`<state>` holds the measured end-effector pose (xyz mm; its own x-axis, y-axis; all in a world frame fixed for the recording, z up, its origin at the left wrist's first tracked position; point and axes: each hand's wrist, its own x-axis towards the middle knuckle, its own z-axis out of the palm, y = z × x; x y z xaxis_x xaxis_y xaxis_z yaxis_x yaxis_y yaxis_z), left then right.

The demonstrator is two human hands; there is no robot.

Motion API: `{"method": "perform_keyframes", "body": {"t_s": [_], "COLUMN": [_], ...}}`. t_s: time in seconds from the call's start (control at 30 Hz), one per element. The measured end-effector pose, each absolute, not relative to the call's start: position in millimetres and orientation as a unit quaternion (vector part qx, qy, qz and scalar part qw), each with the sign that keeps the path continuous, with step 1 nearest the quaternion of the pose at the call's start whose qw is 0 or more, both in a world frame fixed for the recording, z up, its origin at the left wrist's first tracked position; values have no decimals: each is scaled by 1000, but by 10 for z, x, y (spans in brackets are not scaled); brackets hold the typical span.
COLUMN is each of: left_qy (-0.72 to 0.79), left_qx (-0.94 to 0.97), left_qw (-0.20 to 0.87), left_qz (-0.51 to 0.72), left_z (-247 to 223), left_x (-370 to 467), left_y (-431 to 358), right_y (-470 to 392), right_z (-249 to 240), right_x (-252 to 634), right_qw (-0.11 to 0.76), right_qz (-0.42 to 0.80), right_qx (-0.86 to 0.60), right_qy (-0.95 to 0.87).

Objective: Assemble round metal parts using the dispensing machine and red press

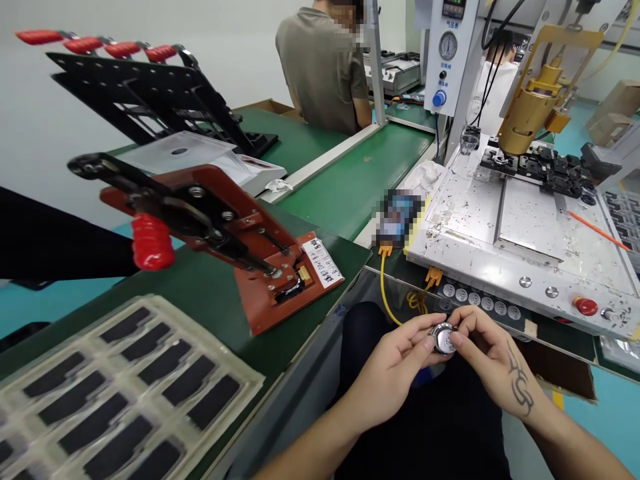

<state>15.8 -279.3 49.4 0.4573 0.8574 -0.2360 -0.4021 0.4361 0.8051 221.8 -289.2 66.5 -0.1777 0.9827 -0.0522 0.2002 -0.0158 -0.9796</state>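
Above my lap, both hands hold a small round silver piece (445, 339), like a watch case, with a pale disc face turned up toward me. My left hand (395, 360) pinches its left side between thumb and fingers. On the other side my right hand (483, 350) is closed, its thumb and fingertips pressing the right rim. The underside is hidden by my fingers. To the left, a reddish-brown clamp fixture (280, 280) with a red handle grip (150, 243) stands on the green bench, its hinged upper plate tilted up.
A moulded tray (200, 327) of dark flat parts lies front left. At right stands a white machine base (450, 227) with a gold cylindrical head (530, 113) and a red button (585, 307). A yellow cable (384, 287) hangs near my knee. A person (325, 67) sits beyond the bench.
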Motion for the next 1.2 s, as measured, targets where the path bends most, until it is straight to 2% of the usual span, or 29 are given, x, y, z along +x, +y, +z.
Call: {"method": "perform_keyframes", "body": {"t_s": [0.4,0.77,1.03,1.2], "left_qy": [326,342,411,399], "left_qx": [361,396,517,623], "left_qw": [775,753,631,576], "left_qz": [403,400,406,348], "left_z": [486,481,358,439], "left_x": [213,240,296,158], "left_y": [-2841,-2862,-2909,-2838], "right_y": [-2940,-2930,-2942,-2854], "right_z": [603,563,490,513], "right_x": [2216,2219,2211,2256], "right_qw": [401,398,366,321], "right_qz": [497,421,279,303], "right_qx": [-514,-528,-553,-462], "right_qy": [-573,-621,-695,-769]}}
